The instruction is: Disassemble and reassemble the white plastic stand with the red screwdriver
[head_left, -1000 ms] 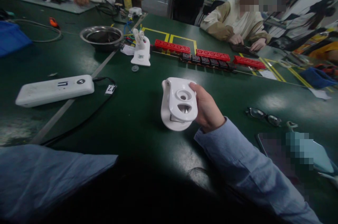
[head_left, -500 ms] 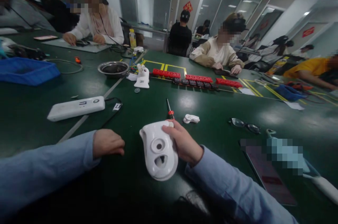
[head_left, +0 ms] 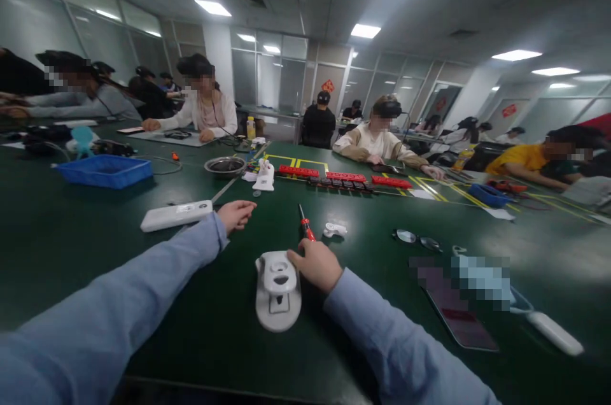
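My right hand (head_left: 319, 263) is at the upper right of a white plastic housing (head_left: 278, 293), its thumb on the top corner and the other fingers curled and partly hidden. The housing has a round hole, a rounded opening below it and a long oval base towards me. Just beyond that hand, a red-handled screwdriver (head_left: 305, 225) points away. To its right is a small white plastic part (head_left: 335, 230). My left hand (head_left: 236, 216) reaches forward with loosely stretched fingers and nothing visible in them. Close to its wrist lies a white power strip (head_left: 174, 215).
A blue tray (head_left: 107, 181), a steel bowl (head_left: 224, 166) and a white bracket-like part (head_left: 265, 177) stand farther back. Red strips (head_left: 346, 177) lie across the middle. Glasses (head_left: 416, 239) and a phone (head_left: 458, 316) are to the right. Other people sit around the table.
The view has tilted up. My left hand has reached forward, near the power strip. My right hand has lowered the white housing and tipped it, so its oval base now shows.
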`<act>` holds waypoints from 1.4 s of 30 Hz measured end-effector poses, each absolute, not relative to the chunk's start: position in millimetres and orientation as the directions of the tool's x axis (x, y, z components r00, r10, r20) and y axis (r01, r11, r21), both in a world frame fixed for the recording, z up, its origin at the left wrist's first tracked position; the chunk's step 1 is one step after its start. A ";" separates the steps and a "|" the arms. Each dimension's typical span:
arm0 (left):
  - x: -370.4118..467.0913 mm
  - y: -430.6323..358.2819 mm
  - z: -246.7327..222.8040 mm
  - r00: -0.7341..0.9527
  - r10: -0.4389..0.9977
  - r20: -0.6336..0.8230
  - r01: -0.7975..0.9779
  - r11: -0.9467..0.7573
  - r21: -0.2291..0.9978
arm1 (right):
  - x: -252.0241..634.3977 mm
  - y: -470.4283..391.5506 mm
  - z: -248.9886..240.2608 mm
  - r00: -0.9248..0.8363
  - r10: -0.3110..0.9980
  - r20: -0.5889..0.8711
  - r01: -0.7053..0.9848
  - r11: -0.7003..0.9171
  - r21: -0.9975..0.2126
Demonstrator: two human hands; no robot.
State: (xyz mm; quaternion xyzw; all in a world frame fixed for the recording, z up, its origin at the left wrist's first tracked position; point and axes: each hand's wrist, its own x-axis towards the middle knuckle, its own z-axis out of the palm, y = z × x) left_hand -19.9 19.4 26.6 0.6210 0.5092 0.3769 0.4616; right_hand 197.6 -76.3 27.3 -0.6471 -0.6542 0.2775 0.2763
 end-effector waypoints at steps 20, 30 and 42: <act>-16.6 -55.8 -13.0 0.505 0.854 0.124 0.388 -0.353 0.851 | 280.6 20.2 21.0 0.110 0.951 0.288 0.530 0.189 -0.827; 22.0 -25.7 1.3 0.597 0.801 0.055 0.666 -0.533 0.522 | 176.9 -25.7 35.0 -0.121 0.934 0.335 0.124 0.349 -0.929; 21.8 -24.9 6.1 0.582 0.809 0.086 0.642 -0.522 0.562 | 187.5 -43.8 31.4 -0.426 0.758 0.494 0.214 0.615 -0.759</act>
